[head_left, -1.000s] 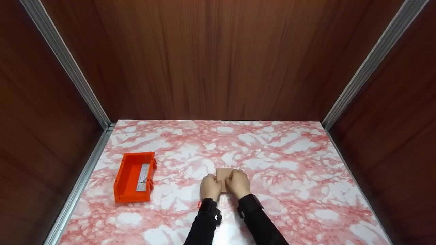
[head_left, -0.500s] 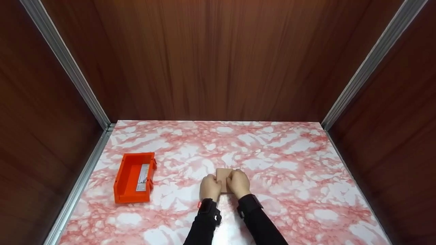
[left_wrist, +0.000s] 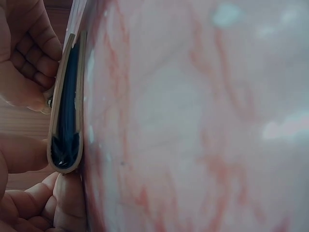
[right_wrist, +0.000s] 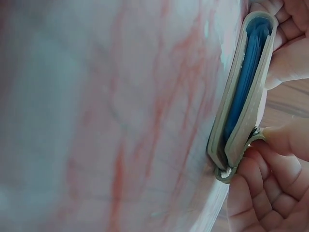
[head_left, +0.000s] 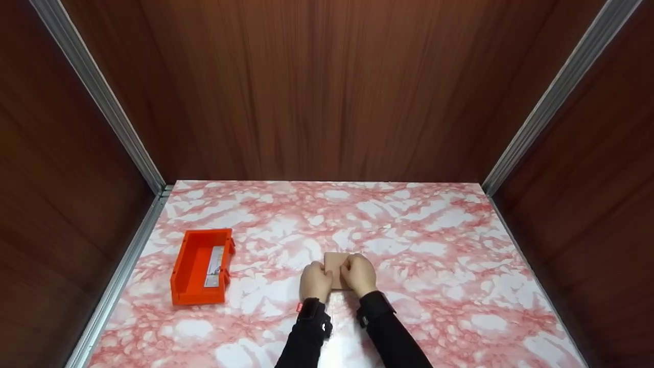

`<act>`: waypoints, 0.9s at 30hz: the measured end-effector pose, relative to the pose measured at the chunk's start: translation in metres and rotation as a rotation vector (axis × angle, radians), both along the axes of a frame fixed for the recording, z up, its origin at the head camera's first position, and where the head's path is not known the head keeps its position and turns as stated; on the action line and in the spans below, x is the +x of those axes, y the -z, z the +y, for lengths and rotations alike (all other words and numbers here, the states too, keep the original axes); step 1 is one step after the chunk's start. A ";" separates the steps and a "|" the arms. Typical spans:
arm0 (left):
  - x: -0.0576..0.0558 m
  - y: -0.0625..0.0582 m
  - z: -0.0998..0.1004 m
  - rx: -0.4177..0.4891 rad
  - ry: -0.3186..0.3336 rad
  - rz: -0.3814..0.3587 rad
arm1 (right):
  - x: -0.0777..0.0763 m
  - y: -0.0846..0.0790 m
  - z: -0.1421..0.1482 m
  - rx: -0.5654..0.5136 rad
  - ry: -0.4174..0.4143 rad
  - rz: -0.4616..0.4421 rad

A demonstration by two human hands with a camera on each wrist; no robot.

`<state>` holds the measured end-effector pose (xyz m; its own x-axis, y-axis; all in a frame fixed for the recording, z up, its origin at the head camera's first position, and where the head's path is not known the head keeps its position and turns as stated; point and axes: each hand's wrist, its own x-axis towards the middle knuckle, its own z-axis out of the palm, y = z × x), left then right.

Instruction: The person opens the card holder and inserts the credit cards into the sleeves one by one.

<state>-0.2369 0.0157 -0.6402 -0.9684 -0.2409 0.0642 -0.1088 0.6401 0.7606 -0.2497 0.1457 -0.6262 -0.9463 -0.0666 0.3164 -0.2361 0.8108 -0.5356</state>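
Note:
A small tan card holder (head_left: 334, 260) lies on the table between my hands. In the right wrist view, blue card sleeves (right_wrist: 246, 79) show between its folded, stitched covers. My left hand (head_left: 315, 282) grips the rounded spine, thumb on top and fingers beneath, as the left wrist view shows. At the opposite edge my right hand (head_left: 359, 275) pinches the short closing strap (right_wrist: 255, 138) between thumb and curled fingers. A dark snap stud (right_wrist: 254, 130) sits by the thumb tip. The strap stands bent away from the cover. Much of the top cover is hidden by my hands.
An orange open-front bin (head_left: 189, 271) with a white label inside stands to the left on the pink-and-white marbled table (head_left: 434, 245). Brown wood panels (head_left: 327, 92) with metal corner rails enclose the back and both sides.
My right hand has shifted slightly at the card holder's right edge. The left hand, the card holder and the orange bin look the same as before.

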 end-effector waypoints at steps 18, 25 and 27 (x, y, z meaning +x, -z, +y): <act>-0.001 -0.001 0.000 -0.013 -0.001 -0.009 | -0.004 0.001 0.003 -0.104 0.026 -0.071; 0.000 -0.001 0.000 0.004 -0.004 -0.013 | -0.004 0.005 0.007 -0.151 -0.001 0.007; 0.000 0.000 0.000 0.005 -0.004 -0.008 | -0.004 0.006 0.006 -0.146 0.012 -0.002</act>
<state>-0.2374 0.0160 -0.6401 -0.9679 -0.2453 0.0555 -0.1175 0.6361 0.7626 -0.2539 0.1518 -0.6324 -0.9475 -0.0090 0.3196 -0.2257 0.7268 -0.6487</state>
